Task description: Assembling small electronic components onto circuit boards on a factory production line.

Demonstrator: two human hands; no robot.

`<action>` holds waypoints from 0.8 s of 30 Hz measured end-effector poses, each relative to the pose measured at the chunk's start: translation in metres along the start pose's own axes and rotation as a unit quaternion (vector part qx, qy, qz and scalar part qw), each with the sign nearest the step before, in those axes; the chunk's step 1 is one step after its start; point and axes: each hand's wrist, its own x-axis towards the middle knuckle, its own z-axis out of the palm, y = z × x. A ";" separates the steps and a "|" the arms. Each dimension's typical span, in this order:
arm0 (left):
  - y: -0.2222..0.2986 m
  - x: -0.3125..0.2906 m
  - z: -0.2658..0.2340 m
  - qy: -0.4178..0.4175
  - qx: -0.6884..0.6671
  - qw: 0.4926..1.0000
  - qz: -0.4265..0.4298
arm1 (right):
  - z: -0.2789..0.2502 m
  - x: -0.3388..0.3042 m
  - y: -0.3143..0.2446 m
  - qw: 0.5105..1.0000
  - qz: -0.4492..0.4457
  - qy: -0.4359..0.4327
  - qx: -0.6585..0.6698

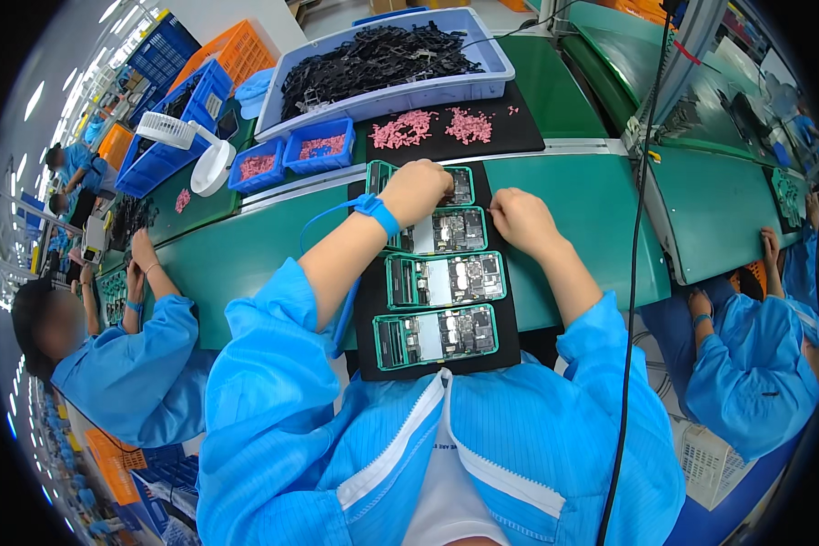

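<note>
Four-sided green trays, several of them, stand in a column on a black mat (pixel 510 337), each holding an opened phone with its circuit board showing. My left hand (pixel 417 193), with a blue wrist strap (pixel 376 211), reaches over the farthest phone (pixel 462 186). Its fingers are bent down in a pinch at the board; what they hold, if anything, is hidden. Beside the mat's right edge, my right hand (pixel 524 220) is closed with thumb and fingertips together, and its contents cannot be made out. Nearer to me lie the second phone (pixel 460 230), third phone (pixel 464 278) and nearest phone (pixel 460 333).
Beyond the bench rail, a large pale tub (pixel 391 98) holds tangled black parts. Two blue bins (pixel 318 146) contain small pink pieces, with loose pink pieces (pixel 402 130) on a dark mat. A white fan (pixel 211 168) stands left. A black cable (pixel 640 218) hangs right. Co-workers sit on both sides.
</note>
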 end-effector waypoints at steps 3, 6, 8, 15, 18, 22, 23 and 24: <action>0.003 -0.008 -0.005 0.018 0.042 0.998 0.051 | -0.011 -0.004 -0.005 0.991 0.082 0.009 0.108; 0.005 -0.011 -0.007 -0.019 0.077 0.995 0.053 | -0.020 -0.004 -0.015 0.988 0.067 -0.014 0.140; 0.002 -0.011 -0.005 -0.027 0.063 0.997 0.029 | -0.025 -0.004 -0.028 0.987 0.035 -0.059 0.148; -0.003 -0.020 0.001 0.021 0.058 0.998 0.020 | -0.019 -0.005 -0.046 0.987 -0.082 -0.125 0.066; 0.004 -0.016 -0.006 -0.021 0.076 0.997 -0.006 | -0.012 0.000 -0.045 0.986 -0.117 -0.118 0.032; 0.001 -0.020 -0.002 0.025 0.056 0.998 0.006 | -0.008 0.009 -0.052 0.982 -0.142 -0.120 -0.029; 0.002 -0.020 -0.002 0.023 0.060 0.998 0.008 | -0.008 0.010 -0.052 0.979 -0.150 -0.125 -0.050; 0.002 -0.020 -0.002 0.021 0.063 0.998 0.010 | -0.009 0.012 -0.053 0.976 -0.159 -0.130 -0.072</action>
